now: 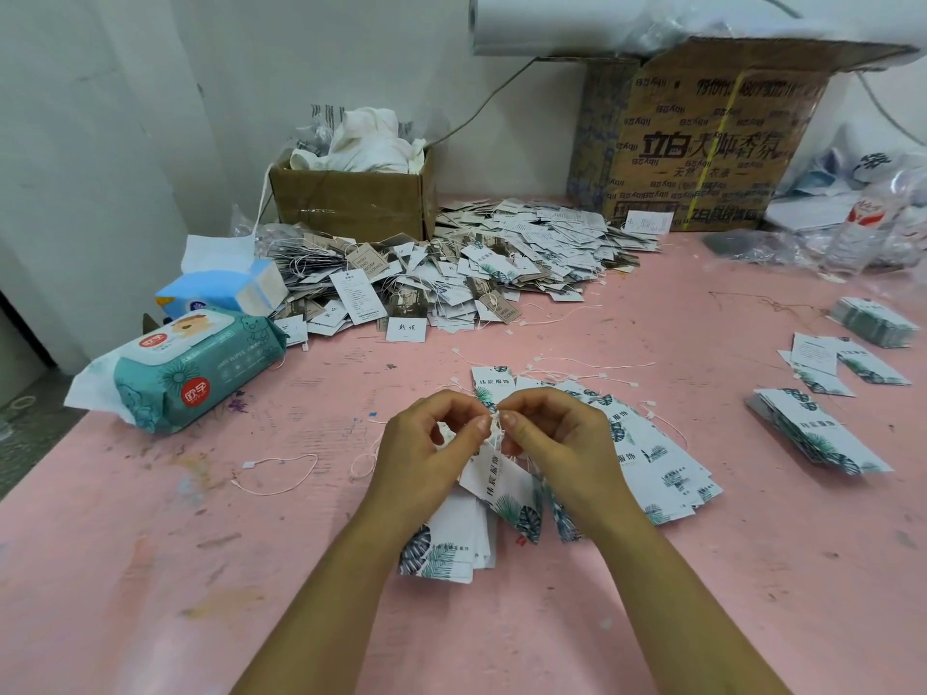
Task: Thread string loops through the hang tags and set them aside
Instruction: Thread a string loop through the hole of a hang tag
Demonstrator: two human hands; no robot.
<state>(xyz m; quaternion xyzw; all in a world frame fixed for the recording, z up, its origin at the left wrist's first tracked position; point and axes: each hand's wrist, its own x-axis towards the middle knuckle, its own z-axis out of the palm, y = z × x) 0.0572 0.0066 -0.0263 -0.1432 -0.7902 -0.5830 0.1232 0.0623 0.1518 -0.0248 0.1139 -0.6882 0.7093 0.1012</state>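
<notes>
The hang tag [494,481] in the person's hands is showing Chinese characters ending in 服饰 above a green leaf print. The fanned tags [647,459] lying just right of the hands, near the middle of the pink table [150,569], are showing the same print. Toward the left edge a teal wipes pack [195,373] is reading "BABY WIPES", with a red round label. At the far right corner a large carton [702,143] is displaying 立白 in bold black characters. A heap of tags [451,263] is lying along the far edge.

The left hand [426,443] and right hand [552,438] are meeting fingertip to fingertip above the table. Both are pinching the white string [494,423] at the tag's top, with their other fingers curling inward. The tag is hanging tilted between the palms.
</notes>
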